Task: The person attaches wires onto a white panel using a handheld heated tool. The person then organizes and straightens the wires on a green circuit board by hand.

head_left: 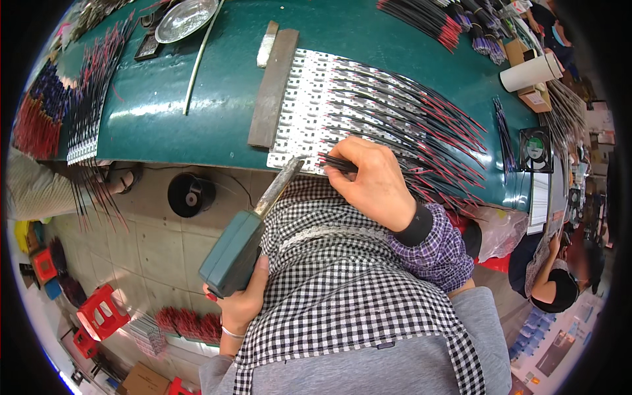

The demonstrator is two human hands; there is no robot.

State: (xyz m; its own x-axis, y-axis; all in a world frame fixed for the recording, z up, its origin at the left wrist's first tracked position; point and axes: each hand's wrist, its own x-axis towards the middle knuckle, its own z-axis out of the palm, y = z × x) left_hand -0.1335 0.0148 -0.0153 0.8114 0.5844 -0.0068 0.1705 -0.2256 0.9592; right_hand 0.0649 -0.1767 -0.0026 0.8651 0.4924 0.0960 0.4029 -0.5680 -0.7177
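My left hand [243, 304] is closed round a teal soldering gun [229, 255]. Its metal tip points up and rests at or just above the near edge of a white panel of small circuit boards [299, 105]. Beside the tip, my right hand [374, 179] pinches several black and red wires [337, 162] whose ends reach the panel's near row. Rows of similar black wires [401, 115] with red ends fan out rightward from the panel. A flat wooden strip [274, 89] lies along the panel's left side. Whether the tip touches the wires I cannot tell.
The green table [178, 135] bears a metal dish [187, 20], a thin pale stick [199, 66], wired panels at the left [84, 148], a small fan [535, 150] and a white roll [530, 72]. Below stand a black bucket [191, 195] and a red stool [103, 312]. Other people sit nearby.
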